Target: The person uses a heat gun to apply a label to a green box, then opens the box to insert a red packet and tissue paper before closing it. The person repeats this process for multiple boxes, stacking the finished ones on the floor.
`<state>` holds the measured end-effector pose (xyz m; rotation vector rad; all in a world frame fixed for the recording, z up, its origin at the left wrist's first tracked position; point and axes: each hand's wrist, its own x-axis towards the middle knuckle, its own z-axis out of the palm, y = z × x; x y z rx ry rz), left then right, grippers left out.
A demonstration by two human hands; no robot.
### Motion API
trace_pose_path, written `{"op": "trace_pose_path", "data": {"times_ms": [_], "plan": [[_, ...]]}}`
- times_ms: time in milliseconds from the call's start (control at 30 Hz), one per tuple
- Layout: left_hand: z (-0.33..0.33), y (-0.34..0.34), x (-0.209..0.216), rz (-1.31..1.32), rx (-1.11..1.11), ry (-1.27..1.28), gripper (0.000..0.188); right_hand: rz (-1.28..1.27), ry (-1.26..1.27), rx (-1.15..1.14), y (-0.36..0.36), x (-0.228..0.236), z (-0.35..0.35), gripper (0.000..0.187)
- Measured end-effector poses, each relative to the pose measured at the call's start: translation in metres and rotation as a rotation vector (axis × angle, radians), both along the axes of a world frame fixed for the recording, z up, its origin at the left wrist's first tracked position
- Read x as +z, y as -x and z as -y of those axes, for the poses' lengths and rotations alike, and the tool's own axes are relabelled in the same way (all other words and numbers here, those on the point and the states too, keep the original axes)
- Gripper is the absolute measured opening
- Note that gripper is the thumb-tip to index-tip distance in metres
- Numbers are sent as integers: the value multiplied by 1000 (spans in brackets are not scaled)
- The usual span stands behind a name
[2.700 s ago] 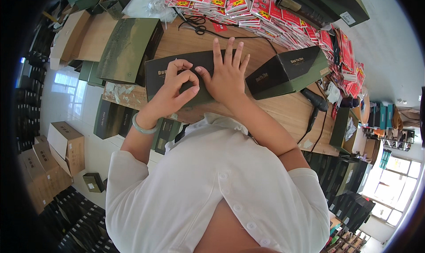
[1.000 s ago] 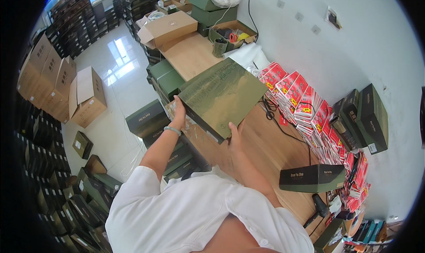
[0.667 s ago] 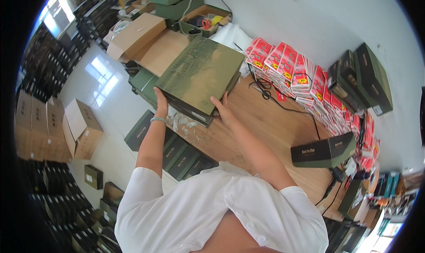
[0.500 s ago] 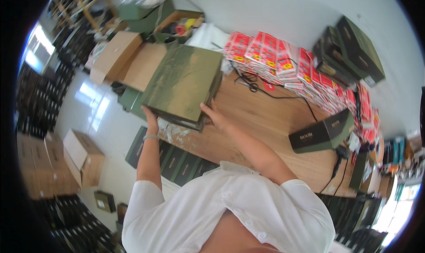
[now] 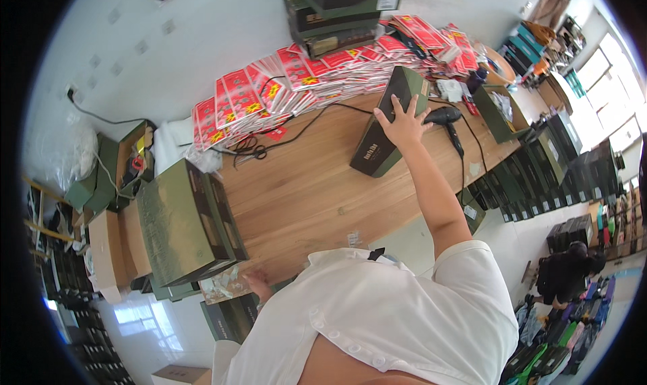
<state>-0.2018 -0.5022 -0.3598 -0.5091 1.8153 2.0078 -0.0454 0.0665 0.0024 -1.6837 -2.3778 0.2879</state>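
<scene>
My right hand (image 5: 406,121) reaches out over a dark green and black box (image 5: 379,149) that stands tilted on the wooden table (image 5: 310,189). Its fingers are spread across the upper end of the box, not wrapped round it. Down at the table's front edge is my left hand (image 5: 257,284), low and slightly blurred, with its fingers apart and nothing visible in it. A stack of green boxes (image 5: 185,230) sits at the table's left end, just beyond that hand. Right beside the tilted box lies a black hair dryer (image 5: 446,116) with its cord.
Red and white printed packets (image 5: 269,88) are heaped along the wall. More dark boxes (image 5: 337,21) stand stacked on them. A black cable (image 5: 303,125) crosses the table. An open green box (image 5: 502,119) is at the right end. Far right, another person (image 5: 569,274) bends over goods.
Both hands have let go of the green box stack, now at the table's left end. My right hand has moved right onto the tilted box; my view has turned right.
</scene>
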Motion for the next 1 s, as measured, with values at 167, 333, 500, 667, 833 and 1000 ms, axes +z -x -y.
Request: {"op": "trace_pose_path", "data": {"times_ms": [167,333,500,667,833,1000], "plan": [[-102,-42,64,-21,-395,87,64,-368,110,-72,-118,-41,-29,96],[-141,-80,76,-12,-559,100,62,-761,305,-345,-219,-106,-59,119],[-178,-142,77,48,-759,192,60,-1294,773,-436,-261,-214,-56,100],[-177,-209,83,4,-1004,217,62,-1480,918,-493,-258,-241,18,103],[-182,-213,64,-72,-1336,304,57,-1452,925,-489,-318,-226,97,111],[-228,-180,26,-155,-1789,525,52,-1333,698,-685,-423,-243,138,115]]}}
